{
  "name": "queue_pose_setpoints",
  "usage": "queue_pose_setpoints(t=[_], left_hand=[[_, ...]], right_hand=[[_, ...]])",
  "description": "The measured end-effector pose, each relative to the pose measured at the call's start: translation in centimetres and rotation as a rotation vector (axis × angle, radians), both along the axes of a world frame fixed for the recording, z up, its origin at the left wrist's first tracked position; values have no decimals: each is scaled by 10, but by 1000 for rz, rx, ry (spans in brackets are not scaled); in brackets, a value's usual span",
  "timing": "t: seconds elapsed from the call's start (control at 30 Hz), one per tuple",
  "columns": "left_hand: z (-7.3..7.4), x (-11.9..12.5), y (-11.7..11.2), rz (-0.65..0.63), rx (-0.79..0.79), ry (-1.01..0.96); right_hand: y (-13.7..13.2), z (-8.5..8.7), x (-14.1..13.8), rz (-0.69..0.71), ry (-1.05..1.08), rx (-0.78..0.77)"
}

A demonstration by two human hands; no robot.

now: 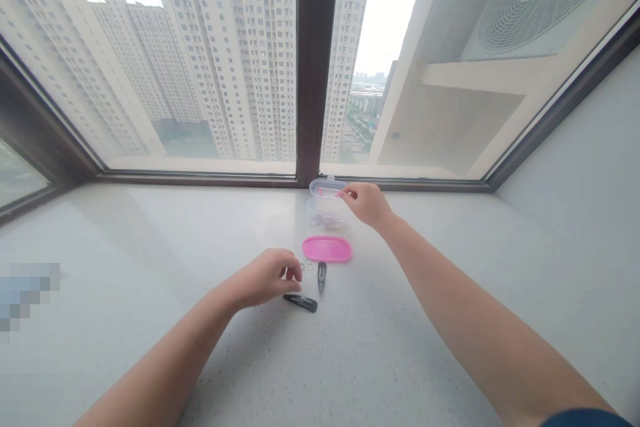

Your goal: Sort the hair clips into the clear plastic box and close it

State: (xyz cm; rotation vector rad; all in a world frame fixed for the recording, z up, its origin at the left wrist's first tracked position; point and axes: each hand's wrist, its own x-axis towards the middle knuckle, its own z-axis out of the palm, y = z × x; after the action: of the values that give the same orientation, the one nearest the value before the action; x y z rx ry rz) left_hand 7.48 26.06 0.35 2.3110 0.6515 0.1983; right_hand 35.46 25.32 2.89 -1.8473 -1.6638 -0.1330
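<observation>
In the head view, the left hand [280,275] hovered low over the windowsill [260,367], its fingers loosely curled and its thumb apart from them, grasping nothing that showed. Just beside its thumb lay a dark hair clip [301,303], slanted; a second dark clip [321,277] pointed toward it without touching. Small pale rings [309,267] lay beside the fingers, partly hidden. Beyond them was a bright pink oval tray [327,249]. Behind the tray stood a clear box [314,205] with small, blurred contents, its clear lid [327,185] open near the window frame [309,67]. The right hand [369,203] pinched the right end of that lid between thumb and fingers.
</observation>
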Motion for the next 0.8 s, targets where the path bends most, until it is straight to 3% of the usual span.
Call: queue_pose_setpoints(t=[0.1, 0.17, 0.23, 0.37, 0.53, 0.8], left_hand=[[1, -1, -1, -11, 1, 44], [0, -1, -1, -33, 1, 57], [-1, -1, -1, -57, -2, 61], [-4, 0, -3, -96, -19, 79], [-3, 0, -5, -151, 7, 86], [8, -3, -2, -80, 39, 84]], right_hand=[[-24, 5, -8, 26, 58, 75], [-42, 5, -18, 169, 120, 27], [-59, -2, -29, 366, 152, -118], [-79, -27, -51, 643, 60, -240], [-84, -49, -60, 634, -73, -344], [-92, -45, -61, 613, -48, -372]])
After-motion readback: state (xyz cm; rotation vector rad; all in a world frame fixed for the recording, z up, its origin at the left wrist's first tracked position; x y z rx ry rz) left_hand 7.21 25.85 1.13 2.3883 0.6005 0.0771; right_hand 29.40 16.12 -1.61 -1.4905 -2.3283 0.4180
